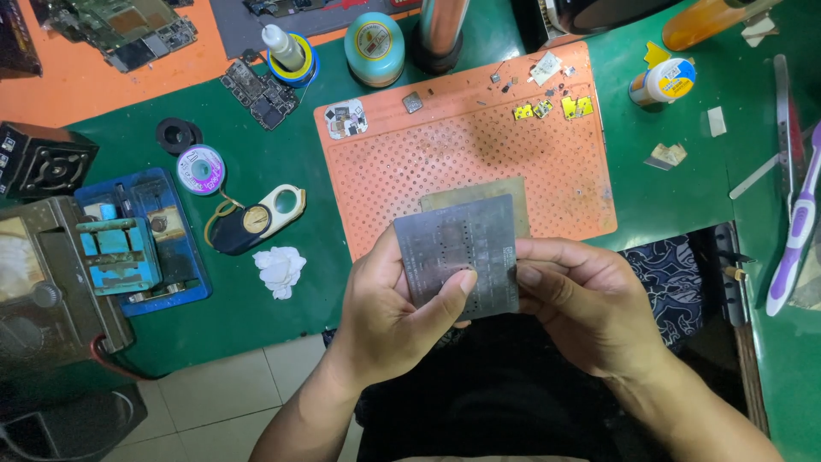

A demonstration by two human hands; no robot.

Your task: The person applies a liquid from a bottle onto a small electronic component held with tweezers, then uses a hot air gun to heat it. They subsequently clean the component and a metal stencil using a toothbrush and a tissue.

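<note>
At lower centre of the frame, the left hand (385,312) and right hand (581,304) both pinch a grey metal stencil (457,252), fingers closed on its edges, below the orange perforated mat (479,145).

Hidden, cut off, too small to tell

Lower left part of grey stencil plate (462,252) covered by left hand (389,312) thumb; right edge tucked behind right hand (590,312) fingers; hole pattern too fine to read. Second tan plate (479,198) mostly masked behind it. Circuit board (120,30) cropped by top edge, likewise orange bottle (714,19) and metal cylinder (442,30). Grey machine (47,282) cut by left edge. Tiny chips (552,107) on orange mat (479,158) too small to identify.
</note>
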